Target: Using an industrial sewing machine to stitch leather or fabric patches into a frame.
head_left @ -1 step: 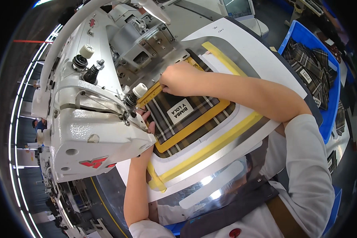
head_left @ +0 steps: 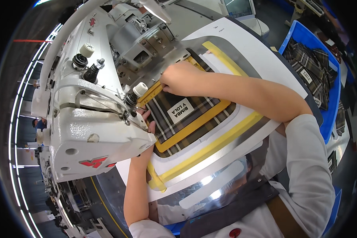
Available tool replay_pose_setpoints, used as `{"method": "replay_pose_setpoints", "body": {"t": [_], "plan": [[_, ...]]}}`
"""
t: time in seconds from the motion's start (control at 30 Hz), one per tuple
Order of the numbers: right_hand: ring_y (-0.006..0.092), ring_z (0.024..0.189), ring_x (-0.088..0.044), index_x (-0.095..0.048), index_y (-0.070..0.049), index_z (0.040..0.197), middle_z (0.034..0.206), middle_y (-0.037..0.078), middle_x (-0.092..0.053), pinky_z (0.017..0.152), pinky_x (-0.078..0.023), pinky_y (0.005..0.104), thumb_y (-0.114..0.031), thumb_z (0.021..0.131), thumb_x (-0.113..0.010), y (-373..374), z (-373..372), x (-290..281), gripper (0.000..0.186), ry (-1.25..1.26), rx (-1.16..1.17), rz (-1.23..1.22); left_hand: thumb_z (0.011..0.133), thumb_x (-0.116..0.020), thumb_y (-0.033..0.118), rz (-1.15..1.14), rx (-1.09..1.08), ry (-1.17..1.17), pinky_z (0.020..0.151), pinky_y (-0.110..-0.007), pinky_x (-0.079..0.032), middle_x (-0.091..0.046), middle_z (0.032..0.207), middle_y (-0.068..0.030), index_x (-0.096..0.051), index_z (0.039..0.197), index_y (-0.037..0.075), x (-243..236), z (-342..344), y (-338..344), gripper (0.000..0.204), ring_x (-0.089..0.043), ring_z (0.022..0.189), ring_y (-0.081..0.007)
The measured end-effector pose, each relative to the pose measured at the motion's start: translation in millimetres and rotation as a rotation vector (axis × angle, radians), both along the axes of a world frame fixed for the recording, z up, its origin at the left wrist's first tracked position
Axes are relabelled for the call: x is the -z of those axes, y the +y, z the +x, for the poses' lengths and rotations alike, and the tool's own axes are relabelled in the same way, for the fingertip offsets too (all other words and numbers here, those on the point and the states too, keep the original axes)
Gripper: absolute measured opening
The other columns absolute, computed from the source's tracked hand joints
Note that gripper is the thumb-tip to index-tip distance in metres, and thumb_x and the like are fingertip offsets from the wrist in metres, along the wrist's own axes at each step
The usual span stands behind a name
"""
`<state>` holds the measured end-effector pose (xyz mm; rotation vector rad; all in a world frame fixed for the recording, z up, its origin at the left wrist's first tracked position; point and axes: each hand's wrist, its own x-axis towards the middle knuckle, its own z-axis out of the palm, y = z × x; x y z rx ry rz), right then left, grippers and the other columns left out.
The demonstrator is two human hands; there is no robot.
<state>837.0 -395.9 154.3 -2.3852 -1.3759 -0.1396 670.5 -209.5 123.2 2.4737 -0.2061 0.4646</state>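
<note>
A dark plaid fabric piece (head_left: 159, 122) with a pale printed label (head_left: 180, 111) lies flat under a yellow clamp frame (head_left: 200, 127). At the frame's far left side my right hand (head_left: 182, 79) is closed, its knuckles up. Whatever its curled fingers pinch is hidden under the hand. My left hand (head_left: 146, 116) rests by the near left edge of the frame and fabric, partly covered by the sewing machine head (head_left: 99, 139). Its visible fingertips are apart and touch the edge there; the rest of that hand is hidden.
Around the frame lies a white and metal plate with yellow tape strips (head_left: 210, 150). Tension knobs (head_left: 140, 89) project from the machine close to my hands. A blue bin (head_left: 328, 119) of plaid pieces stands at the right. A screen unit (head_left: 240, 10) is at the back.
</note>
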Motion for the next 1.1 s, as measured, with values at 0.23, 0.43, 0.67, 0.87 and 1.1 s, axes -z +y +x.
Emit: {"method": "replay_pose_setpoints", "body": {"t": [0.23, 0.43, 0.67, 0.87, 1.1], "plan": [[0.0229, 0.102, -0.054, -0.066, -0.01, 0.101, 0.103, 0.005, -0.058, 0.094, -0.04, 0.0381, -0.029, 0.082, -0.065, -23.3, -89.1, 11.8, 0.028, -0.018, -0.475, 0.107, 0.086, -0.062, 0.008, 0.136, -0.127, 0.032, 0.106, -0.04, -0.033, -0.054, 0.128, -0.0124, -0.057, 0.116, 0.005, -10.3, -4.6, -5.6, 0.031, -0.046, 0.124, -0.0293], [0.0244, 0.105, -0.051, -0.065, -0.013, 0.108, 0.111, 0.004, -0.054, 0.096, -0.039, 0.0396, -0.029, 0.081, -0.065, -19.6, -92.9, 18.6, 0.031, 0.071, -0.505, 0.142, 0.084, -0.063, 0.006, 0.235, 0.048, -0.16, 0.103, -0.039, -0.036, -0.056, 0.126, -0.0104, -0.057, 0.115, 0.005, -3.7, -5.8, 4.2, 0.032, -0.05, 0.119, -0.0271], [0.0249, 0.107, -0.051, -0.066, -0.014, 0.109, 0.11, 0.004, -0.055, 0.096, -0.038, 0.0406, -0.024, 0.078, -0.068, -24.8, -92.8, 14.1, 0.032, 0.099, -0.468, 0.149, 0.088, -0.059, 0.003, 0.069, 0.047, 0.024, 0.1, -0.034, -0.039, -0.057, 0.124, -0.0094, -0.056, 0.116, 0.004, 13.1, -7.9, 28.4, 0.029, -0.053, 0.113, -0.0202], [0.0252, 0.107, -0.051, -0.065, -0.014, 0.11, 0.11, 0.004, -0.055, 0.096, -0.039, 0.0404, -0.024, 0.078, -0.068, -23.3, -95.0, 13.5, 0.033, 0.084, -0.475, 0.151, 0.092, -0.055, 0.006, 0.03, 0.073, -0.017, 0.096, -0.031, -0.042, -0.057, 0.122, -0.0074, -0.054, 0.118, 0.003, 26.1, -4.5, 42.0, 0.026, -0.055, 0.107, -0.0168], [0.0251, 0.106, -0.051, -0.065, -0.013, 0.108, 0.109, 0.005, -0.055, 0.095, -0.039, 0.0396, -0.022, 0.079, -0.068, -24.1, -95.7, 14.5, 0.031, 0.075, -0.473, 0.166, 0.094, -0.051, 0.008, 0.184, 0.097, -0.059, 0.095, -0.028, -0.042, -0.056, 0.124, -0.0071, -0.05, 0.125, 0.004, 25.4, -3.3, 39.9, 0.032, -0.054, 0.107, -0.015]]}}
